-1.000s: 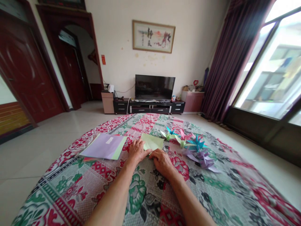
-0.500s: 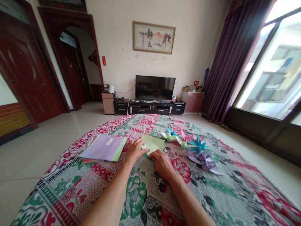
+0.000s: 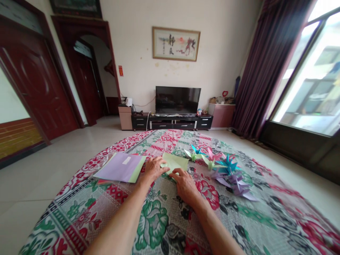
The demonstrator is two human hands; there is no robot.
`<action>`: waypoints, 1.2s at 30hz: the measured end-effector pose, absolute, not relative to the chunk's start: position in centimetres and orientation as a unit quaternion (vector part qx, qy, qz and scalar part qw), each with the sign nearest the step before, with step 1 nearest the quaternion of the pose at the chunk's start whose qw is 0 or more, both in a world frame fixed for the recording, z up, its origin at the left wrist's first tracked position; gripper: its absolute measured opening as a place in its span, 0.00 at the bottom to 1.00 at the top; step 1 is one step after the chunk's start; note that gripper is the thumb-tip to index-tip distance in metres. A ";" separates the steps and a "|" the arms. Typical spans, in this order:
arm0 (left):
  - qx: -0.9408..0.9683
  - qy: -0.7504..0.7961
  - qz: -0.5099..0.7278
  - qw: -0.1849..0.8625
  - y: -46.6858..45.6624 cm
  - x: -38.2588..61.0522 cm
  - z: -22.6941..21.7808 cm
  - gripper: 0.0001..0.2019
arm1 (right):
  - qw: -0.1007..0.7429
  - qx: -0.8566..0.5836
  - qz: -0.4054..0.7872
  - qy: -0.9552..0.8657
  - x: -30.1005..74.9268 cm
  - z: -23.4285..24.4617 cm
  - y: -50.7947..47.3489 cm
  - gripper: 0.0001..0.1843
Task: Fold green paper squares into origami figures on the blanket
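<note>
A light green paper sheet lies partly folded on the flowered tablecloth. My left hand rests on its left edge, fingers pressed down on the paper. My right hand presses its near corner with the fingertips. Both hands hold the sheet flat against the cloth.
A stack of purple and green paper sheets lies to the left. Several folded paper cranes in green, blue, pink and purple sit to the right. Beyond the table are a tiled floor, a TV on a low cabinet, dark doors and a curtained window.
My hands have shifted slightly on the green sheet, the right fingertips moving onto its near corner. The camera view has drifted a little.
</note>
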State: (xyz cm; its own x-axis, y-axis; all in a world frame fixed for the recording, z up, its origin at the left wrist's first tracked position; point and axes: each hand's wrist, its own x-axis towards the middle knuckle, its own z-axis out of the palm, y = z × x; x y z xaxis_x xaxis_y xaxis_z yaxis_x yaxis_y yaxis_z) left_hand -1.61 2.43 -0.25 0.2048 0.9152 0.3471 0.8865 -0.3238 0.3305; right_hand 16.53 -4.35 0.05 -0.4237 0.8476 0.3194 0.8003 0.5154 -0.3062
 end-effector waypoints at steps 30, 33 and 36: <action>0.738 0.578 0.334 0.100 5.5 -3.5 -1.1 0.11 | 0.249 -0.461 0.079 -0.848 16.6 0.0 -4.2 0.27; 0.731 0.586 0.335 0.105 5.5 -3.6 -1.1 0.10 | 0.248 -0.460 0.079 -0.849 16.7 0.0 -4.3 0.27; 0.726 0.589 0.339 0.104 5.4 -3.6 -1.0 0.10 | 0.248 -0.462 0.080 -0.848 16.7 0.0 -4.3 0.27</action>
State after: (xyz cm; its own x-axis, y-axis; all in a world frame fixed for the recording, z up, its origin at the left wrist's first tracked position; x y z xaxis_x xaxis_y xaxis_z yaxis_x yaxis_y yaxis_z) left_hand -3.64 5.41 -1.02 0.0772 0.9261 0.3692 0.7848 -0.2848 0.5504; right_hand 16.66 -4.30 0.00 -0.4508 0.8227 0.3462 0.7432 0.5608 -0.3649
